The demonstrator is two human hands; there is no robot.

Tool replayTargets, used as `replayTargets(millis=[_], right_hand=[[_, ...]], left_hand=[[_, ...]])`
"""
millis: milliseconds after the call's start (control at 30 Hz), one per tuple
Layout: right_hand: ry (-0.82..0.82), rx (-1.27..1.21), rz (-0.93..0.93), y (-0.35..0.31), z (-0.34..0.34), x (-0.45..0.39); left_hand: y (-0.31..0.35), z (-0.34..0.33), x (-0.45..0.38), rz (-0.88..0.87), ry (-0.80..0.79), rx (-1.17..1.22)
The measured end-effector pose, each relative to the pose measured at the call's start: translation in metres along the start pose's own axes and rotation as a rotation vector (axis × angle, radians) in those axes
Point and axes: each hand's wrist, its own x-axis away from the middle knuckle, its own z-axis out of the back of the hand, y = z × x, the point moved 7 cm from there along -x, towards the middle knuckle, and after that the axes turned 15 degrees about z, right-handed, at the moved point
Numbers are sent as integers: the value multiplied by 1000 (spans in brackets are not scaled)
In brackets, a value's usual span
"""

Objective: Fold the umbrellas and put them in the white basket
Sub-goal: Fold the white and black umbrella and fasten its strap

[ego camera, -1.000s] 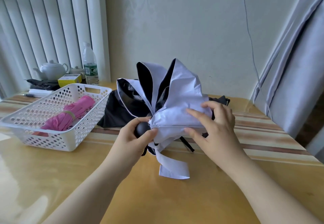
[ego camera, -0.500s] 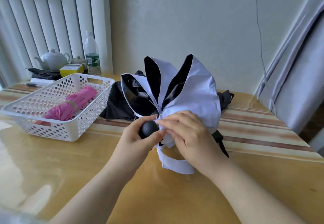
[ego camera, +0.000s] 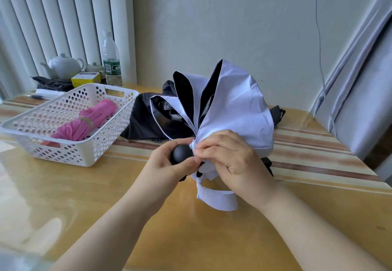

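Counter: white basket far left, pink umbrella inside. White umbrella centre, long axis pointing away, canopy unrolled. Left hand grips black handle; right hand pinches canopy folds just beside it. Basket nearer left hand.

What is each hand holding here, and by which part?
Both hold the white umbrella. The left hand grips its round black handle; the right hand pinches the gathered cloth just beside the handle.
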Motion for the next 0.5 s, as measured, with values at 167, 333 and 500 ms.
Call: replayTargets(millis=[167, 333, 500], right_hand=[[10, -2, 15, -1, -2, -4], [-138, 192, 104, 2, 0, -2], [-370, 477, 83, 22, 12, 9]], left_hand=[[-5, 0, -3, 42, 24, 89], [-10, -1, -4, 106, 10, 253], [-8, 6, -9, 130, -11, 270]])
